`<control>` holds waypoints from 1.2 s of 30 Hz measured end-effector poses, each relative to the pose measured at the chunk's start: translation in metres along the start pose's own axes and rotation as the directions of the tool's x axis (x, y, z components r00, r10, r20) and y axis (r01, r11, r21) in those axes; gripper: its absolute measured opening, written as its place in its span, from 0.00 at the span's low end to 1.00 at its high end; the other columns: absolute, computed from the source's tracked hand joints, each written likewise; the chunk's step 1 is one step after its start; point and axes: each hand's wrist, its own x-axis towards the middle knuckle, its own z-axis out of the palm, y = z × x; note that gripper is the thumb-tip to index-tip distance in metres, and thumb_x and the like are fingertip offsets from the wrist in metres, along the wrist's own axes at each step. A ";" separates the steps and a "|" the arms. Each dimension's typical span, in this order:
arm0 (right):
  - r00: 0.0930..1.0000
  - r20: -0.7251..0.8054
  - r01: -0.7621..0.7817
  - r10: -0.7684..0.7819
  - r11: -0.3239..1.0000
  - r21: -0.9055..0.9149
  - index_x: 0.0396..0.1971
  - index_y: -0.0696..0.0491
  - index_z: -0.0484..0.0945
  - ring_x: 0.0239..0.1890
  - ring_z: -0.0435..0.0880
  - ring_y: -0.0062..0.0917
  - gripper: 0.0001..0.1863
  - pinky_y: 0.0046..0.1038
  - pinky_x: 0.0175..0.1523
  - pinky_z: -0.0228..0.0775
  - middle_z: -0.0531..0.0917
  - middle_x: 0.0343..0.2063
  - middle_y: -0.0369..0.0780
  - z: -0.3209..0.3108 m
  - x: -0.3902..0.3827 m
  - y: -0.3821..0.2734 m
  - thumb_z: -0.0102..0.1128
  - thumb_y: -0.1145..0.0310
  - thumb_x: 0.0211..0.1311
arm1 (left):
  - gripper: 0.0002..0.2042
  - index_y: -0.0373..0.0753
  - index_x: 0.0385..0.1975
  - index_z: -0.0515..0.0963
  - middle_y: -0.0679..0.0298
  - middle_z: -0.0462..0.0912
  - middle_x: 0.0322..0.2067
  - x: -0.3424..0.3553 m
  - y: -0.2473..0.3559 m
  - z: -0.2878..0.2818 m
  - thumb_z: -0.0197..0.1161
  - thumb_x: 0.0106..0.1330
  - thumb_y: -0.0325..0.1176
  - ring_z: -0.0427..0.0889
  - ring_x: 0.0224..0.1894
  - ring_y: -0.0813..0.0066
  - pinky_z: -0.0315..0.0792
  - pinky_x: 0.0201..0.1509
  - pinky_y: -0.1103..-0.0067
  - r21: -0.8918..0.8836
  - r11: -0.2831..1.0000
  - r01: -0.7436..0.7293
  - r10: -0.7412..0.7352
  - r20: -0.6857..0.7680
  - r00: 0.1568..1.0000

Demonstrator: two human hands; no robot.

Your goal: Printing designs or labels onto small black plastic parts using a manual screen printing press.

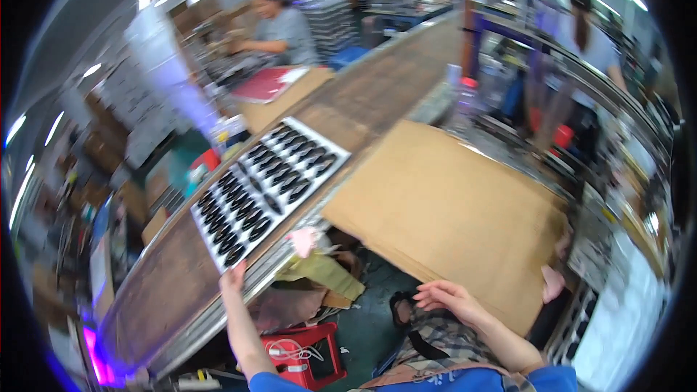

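Note:
A white tray holding rows of small glossy dark oval pieces lies on the brown conveyor belt. At its near corner my left hand pinches the edge, partly blurred. A longer dark piece lies across the middle of the tray, between the rows. My right hand hangs in front of my body with its fingers apart and nothing in them. It is just off the near edge of a large cardboard sheet, which lies flat beside the belt.
Below the belt stands a red plastic stool with a white cable on it. A bottle with a red cap stands behind the cardboard. Across the belt a person in grey works near a red sheet. Another person is at the right.

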 end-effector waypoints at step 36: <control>-0.384 -0.896 0.609 -0.223 0.669 -0.427 0.40 0.57 0.66 0.24 0.75 0.18 0.15 0.17 0.23 0.67 0.74 0.32 0.37 -0.050 -0.438 0.046 0.46 0.63 0.59 | 0.11 0.32 0.41 0.73 0.61 0.76 0.35 -0.659 -0.415 0.197 0.48 0.64 0.30 0.76 0.34 0.80 0.72 0.35 0.86 0.744 0.553 -0.374 -0.780 0.305 -0.547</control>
